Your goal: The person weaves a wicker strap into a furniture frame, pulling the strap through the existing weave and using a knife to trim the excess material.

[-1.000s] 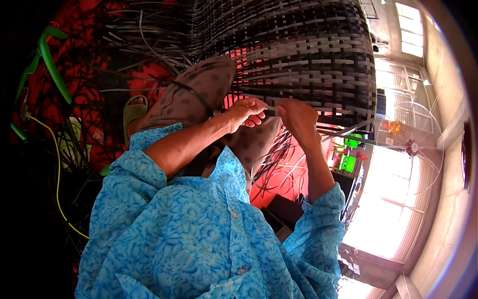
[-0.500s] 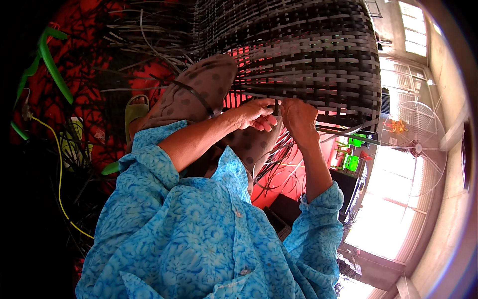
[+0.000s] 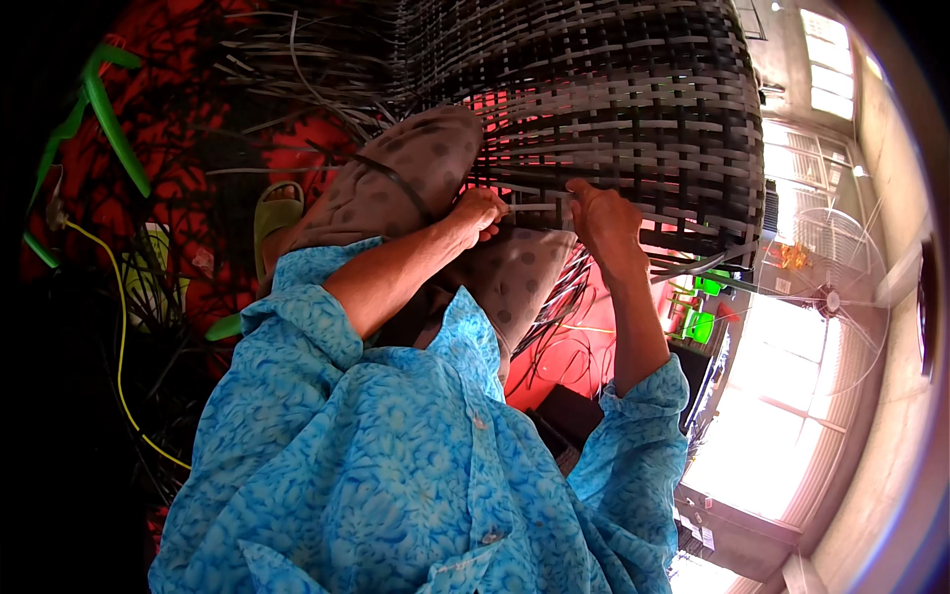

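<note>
A large woven panel [image 3: 633, 129] of dark grey and black flat plastic strips stands in front of me, leaning over my knees. My left hand [image 3: 479, 215] is closed on the end of a pale grey flat strip [image 3: 534, 208], which runs rightward along the lower edge of the weave. At the strip's other side, my right hand [image 3: 608, 223] has its thumb and index finger bent around the edge strips of the panel. Its remaining fingers are curled, and exactly what they pinch is partly hidden.
Loose strip ends [image 3: 297, 59] fan out at the upper left over a red floor. A green plastic piece [image 3: 114, 119] and a yellow cord [image 3: 121, 327] lie on the left. To the right stand a wire-caged fan [image 3: 829, 297] and small green chairs [image 3: 700, 327].
My hands have moved apart: the left went leftward and closed, the right shifted slightly right. A length of pale strip now shows between them.
</note>
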A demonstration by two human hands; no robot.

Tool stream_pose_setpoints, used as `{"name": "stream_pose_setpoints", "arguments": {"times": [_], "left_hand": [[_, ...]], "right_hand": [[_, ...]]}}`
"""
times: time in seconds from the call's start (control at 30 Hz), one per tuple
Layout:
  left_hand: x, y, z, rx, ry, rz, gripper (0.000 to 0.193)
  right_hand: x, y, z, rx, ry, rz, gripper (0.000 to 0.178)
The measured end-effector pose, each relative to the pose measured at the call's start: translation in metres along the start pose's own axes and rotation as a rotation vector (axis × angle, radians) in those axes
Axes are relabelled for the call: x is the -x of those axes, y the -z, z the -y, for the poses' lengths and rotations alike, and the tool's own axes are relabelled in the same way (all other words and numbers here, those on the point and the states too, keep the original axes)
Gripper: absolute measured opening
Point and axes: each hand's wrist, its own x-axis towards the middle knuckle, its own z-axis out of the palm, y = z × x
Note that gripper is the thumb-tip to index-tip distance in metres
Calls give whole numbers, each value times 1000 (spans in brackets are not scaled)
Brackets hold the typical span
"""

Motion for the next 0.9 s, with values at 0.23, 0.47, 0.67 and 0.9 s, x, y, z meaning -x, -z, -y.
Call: {"name": "stream_pose_setpoints", "arguments": {"times": [0.23, 0.47, 0.67, 0.9], "left_hand": [[6, -2, 2, 80, -60, -20, 5], [18, 5, -7, 104, -56, 44, 6], [18, 8, -5, 91, -89, 196, 8], [10, 3, -11, 68, -26, 206, 26]], "right_hand": [[-6, -25, 24, 15, 89, 114, 20], [-5, -37, 26, -123, -60, 130, 19], [-4, -42, 19, -202, -24, 100, 17], [3, -47, 12, -300, -231, 44, 20]]}}
